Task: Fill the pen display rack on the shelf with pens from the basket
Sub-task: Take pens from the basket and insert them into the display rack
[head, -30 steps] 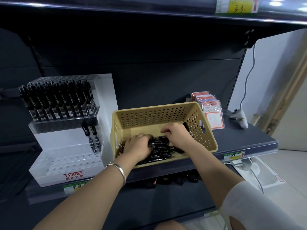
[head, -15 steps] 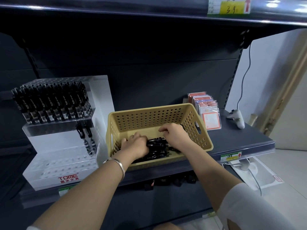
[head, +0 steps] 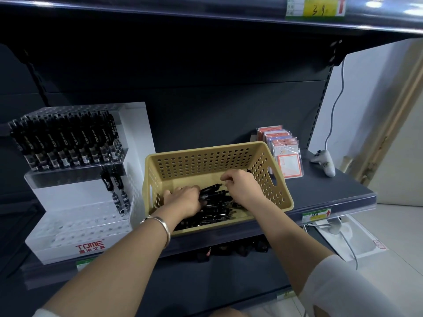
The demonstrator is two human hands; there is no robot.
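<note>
Left hand (head: 183,200) grip clasps pens (head: 214,195) in basket (head: 206,160) — right hand (head: 243,188) apparently pinches one.

One basket (head: 206,148), one rack (head: 89,244), two pens (head: 115,191) in its middle tier, one left hand (head: 183,201), one right hand (head: 242,186).

Dim, shadowed shelving; wide-angle edge distortion

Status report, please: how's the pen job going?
Left hand, right hand in basket, gripping pens. Rack lower tier holds two. Nothing between basket and rack.
</note>
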